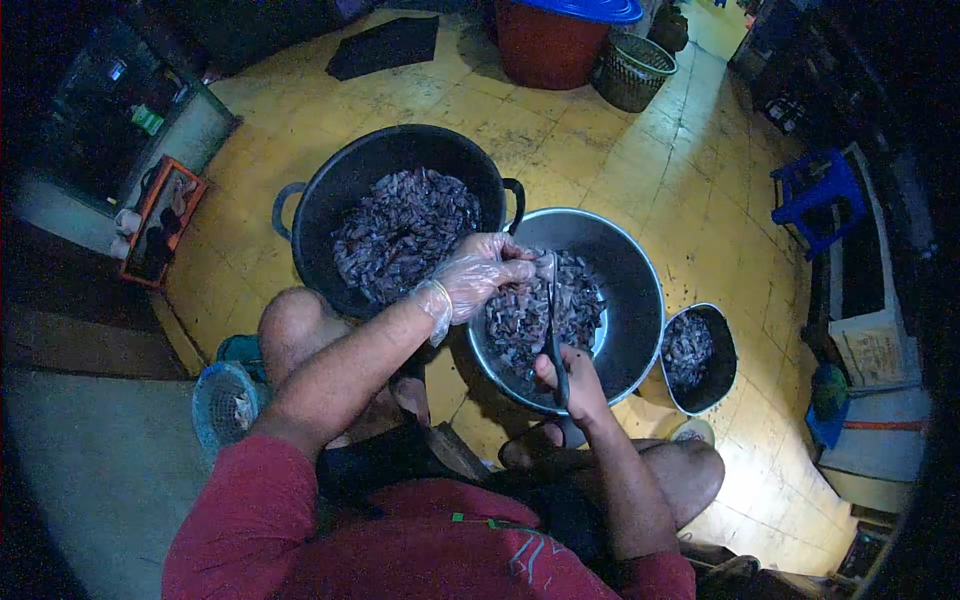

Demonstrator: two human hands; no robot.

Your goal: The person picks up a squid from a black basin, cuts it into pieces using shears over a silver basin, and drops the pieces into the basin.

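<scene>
At the left of the frame, an orange-edged rectangular rack (184, 234) is standing on yellow floor tiles (260, 150), with a bluish plastic lattice basket (208, 412) sitting below it. Left of centre, a round, matte black tub (335, 195) with looped handles is holding a heap of wet-looking, grey-purple pieces (410, 225), small and irregular. The left hand (478, 278), wearing a crinkled, clear plastic glove, is reaching over the basin's left side; its fingers are closing in a pinch on a soft greyish piece (545, 268), partly hidden, at the centre of the frame. Slender dark scissors (557, 345) are pointing up the frame beside it, and the bare right hand (580, 385) is wrapping its fingers around their handles. Beneath both hands, a smooth, round metal basin (635, 300) with a shiny rim is holding more cut-looking pieces. Right of it, a smaller, rounded container (727, 350) is holding paler grey pieces. At the upper right, a blue plastic stool (820, 198) is standing near the wall.
</scene>
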